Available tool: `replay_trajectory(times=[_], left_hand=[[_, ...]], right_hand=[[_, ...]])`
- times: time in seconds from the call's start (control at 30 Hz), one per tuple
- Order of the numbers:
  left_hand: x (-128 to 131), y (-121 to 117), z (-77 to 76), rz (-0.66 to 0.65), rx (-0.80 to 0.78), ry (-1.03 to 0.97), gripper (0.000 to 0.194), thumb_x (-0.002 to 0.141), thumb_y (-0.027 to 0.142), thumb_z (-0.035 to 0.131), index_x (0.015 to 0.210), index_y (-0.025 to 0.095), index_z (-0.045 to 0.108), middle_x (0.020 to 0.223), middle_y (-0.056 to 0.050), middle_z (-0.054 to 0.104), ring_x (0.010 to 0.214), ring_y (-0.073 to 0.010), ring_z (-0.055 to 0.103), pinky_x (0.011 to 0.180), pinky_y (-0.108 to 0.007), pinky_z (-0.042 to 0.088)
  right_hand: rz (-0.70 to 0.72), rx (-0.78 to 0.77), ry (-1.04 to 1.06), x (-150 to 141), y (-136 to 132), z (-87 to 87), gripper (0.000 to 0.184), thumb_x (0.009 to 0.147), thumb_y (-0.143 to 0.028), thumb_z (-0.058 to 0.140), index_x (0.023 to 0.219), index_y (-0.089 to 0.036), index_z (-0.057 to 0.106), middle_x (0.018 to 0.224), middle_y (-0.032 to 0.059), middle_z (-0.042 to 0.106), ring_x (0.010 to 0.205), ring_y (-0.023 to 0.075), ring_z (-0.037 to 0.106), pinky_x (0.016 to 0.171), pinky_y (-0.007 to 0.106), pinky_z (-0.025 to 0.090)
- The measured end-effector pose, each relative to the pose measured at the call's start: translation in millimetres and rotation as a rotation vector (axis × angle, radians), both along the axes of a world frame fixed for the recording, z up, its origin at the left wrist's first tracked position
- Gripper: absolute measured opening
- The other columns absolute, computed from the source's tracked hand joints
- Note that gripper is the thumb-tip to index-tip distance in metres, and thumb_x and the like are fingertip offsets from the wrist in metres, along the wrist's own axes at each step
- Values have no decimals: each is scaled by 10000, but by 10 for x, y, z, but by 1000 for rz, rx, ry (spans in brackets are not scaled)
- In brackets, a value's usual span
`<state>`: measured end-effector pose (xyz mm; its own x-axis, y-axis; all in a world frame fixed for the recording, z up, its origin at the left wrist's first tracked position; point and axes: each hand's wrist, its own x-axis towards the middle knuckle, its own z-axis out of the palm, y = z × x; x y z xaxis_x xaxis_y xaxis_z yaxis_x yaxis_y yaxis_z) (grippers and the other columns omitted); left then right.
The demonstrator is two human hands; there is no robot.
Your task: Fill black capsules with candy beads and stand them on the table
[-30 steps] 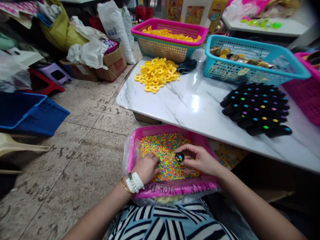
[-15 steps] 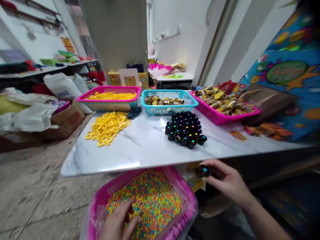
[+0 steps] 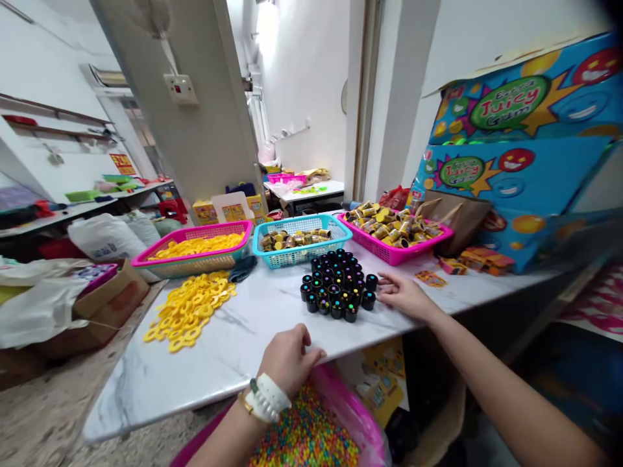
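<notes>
At the right edge of a cluster of small black cups [image 3: 335,285], my right hand [image 3: 403,296] has its fingers apart, the tips beside the outermost cups. Most cups stand upright with a coloured ball showing in the top. My left hand [image 3: 287,355] is over the table's front edge, back of the hand up, fingers curled and thumb forward; what they hold, if anything, is hidden. White and gold bracelets circle that wrist. Beneath it, a pink basket [image 3: 357,415] lined with clear plastic holds many tiny coloured balls [image 3: 306,431]. Yellow rings [image 3: 192,308] lie piled on the left.
Behind stand a pink basket of yellow pieces [image 3: 195,227], a blue basket [image 3: 302,224] and a pink basket [image 3: 389,256], both with gold-labelled cups. Blue gum cartons [image 3: 516,162] rise at right. A dark cloth [image 3: 243,268] lies near the rings on the marble-patterned table [image 3: 160,389].
My right hand has gone from below the table edge, holding a black cup, up to the cluster. My left hand has risen out of the coloured balls. The view has tilted up.
</notes>
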<state>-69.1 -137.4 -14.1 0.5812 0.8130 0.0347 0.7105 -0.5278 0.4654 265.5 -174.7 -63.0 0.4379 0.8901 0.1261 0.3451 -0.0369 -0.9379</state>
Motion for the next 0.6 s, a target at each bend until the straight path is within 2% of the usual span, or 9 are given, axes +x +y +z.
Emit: replay_trajectory(times=[0.1, 0.2, 0.3, 0.4, 0.5, 0.53, 0.6], left_hand=[[208, 105, 5, -64, 56, 127, 292, 768, 474, 663, 729, 190, 606, 712, -33, 668, 687, -185, 622, 570, -253, 369], [445, 144, 13, -124, 122, 192, 328, 800, 513, 610, 727, 194, 642, 717, -49, 674, 708, -198, 629, 588, -266, 381], [676, 157, -11, -135, 174, 203, 385, 833, 549, 552, 768, 189, 673, 726, -65, 671, 734, -208, 630, 610, -278, 406], [770, 125, -73, -103, 193, 182, 405, 858, 553, 521, 793, 183, 672, 726, -65, 656, 728, -209, 613, 625, -293, 419], [643, -62, -160, -155, 249, 115, 389, 915, 505, 464, 844, 173, 654, 778, -74, 649, 750, -204, 596, 670, -314, 435], [572, -167, -201, -213, 263, 92, 396, 941, 483, 423, 855, 170, 649, 795, -83, 646, 768, -205, 593, 694, -324, 442], [449, -421, -318, -385, 234, 71, 429, 980, 444, 339, 854, 170, 644, 800, -97, 638, 800, -212, 592, 746, -344, 457]], right_hand=[[2, 35, 15, -76, -124, -64, 965, 564, -358, 799, 1421, -161, 401, 1178, 132, 622, 846, 203, 674, 638, 312, 580], [-80, 8, -184, -239, -235, -15, 1096, 532, -424, 840, 1466, -156, 334, 1132, 124, 637, 900, 230, 657, 731, 357, 577], [-162, -37, -431, -378, -202, 80, 1112, 557, -421, 837, 1489, -135, 301, 1070, 113, 662, 869, 233, 649, 810, 398, 550], [-175, -11, -503, -386, -175, 92, 1092, 587, -398, 826, 1494, -117, 286, 1041, 106, 668, 831, 219, 645, 805, 393, 548], [-105, 107, -400, -373, -387, 17, 938, 668, -403, 782, 1462, -153, 350, 1061, 91, 664, 832, 190, 650, 764, 343, 562], [-110, 159, -352, -388, -512, -30, 816, 719, -399, 747, 1425, -167, 408, 1056, 82, 665, 836, 180, 654, 771, 335, 565], [-213, 255, -294, -439, -796, -168, 514, 810, -378, 669, 1274, -186, 557, 1009, 64, 670, 838, 172, 663, 799, 338, 568]])
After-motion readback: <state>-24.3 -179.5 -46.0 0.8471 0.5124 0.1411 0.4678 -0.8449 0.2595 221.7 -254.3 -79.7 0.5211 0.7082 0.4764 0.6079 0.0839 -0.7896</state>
